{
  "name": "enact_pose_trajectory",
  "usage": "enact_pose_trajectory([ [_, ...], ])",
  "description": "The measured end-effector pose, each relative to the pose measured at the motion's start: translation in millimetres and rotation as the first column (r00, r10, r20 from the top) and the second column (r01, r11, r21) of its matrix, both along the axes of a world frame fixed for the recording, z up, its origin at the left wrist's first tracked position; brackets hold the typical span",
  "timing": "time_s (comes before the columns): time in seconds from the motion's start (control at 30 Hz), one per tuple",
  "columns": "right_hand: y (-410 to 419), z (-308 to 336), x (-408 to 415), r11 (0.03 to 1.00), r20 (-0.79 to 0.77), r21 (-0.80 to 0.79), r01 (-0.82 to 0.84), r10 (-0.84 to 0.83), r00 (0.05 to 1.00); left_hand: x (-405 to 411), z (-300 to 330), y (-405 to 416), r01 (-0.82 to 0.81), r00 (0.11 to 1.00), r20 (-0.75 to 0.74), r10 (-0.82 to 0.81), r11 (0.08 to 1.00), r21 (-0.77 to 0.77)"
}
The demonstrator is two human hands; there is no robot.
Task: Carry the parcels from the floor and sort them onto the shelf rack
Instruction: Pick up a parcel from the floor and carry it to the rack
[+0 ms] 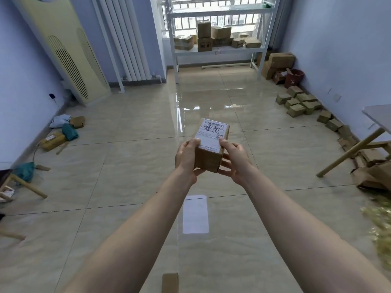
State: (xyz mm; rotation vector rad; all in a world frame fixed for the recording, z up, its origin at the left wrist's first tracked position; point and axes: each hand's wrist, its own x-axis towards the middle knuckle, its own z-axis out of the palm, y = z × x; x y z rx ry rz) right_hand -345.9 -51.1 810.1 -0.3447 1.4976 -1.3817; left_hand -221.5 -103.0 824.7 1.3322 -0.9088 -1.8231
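A small brown cardboard parcel (211,140) with a white shipping label on top is held out in front of me at arm's length. My left hand (187,157) grips its left side and my right hand (234,160) grips its right side, fingers under the bottom. Straight ahead by the window stands the white metal shelf rack (220,52), with several cardboard boxes (213,38) on its lower shelf. Its upper shelf looks nearly bare.
Small parcels (300,100) lie along the right wall, bigger boxes (279,62) and a red bucket (293,78) in the far right corner. Soft bags and parcels (63,130) lie by the left wall. A table leg (347,153) juts in at right, a wooden stool (25,182) at left.
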Motion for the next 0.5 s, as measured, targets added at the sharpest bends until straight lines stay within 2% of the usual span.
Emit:
enact_pose_trajectory([
  [0.27,-45,9,-41,0.999,-0.064,-0.018,0.032,-0.033,0.997,-38,9,-35,0.065,0.994,0.094,-0.064,0.998,-0.005],
  [0.5,-114,26,-73,0.996,-0.096,-0.082,0.033,-0.04,0.995,-66,21,-106,0.115,0.986,0.128,-0.105,0.991,-0.073],
])
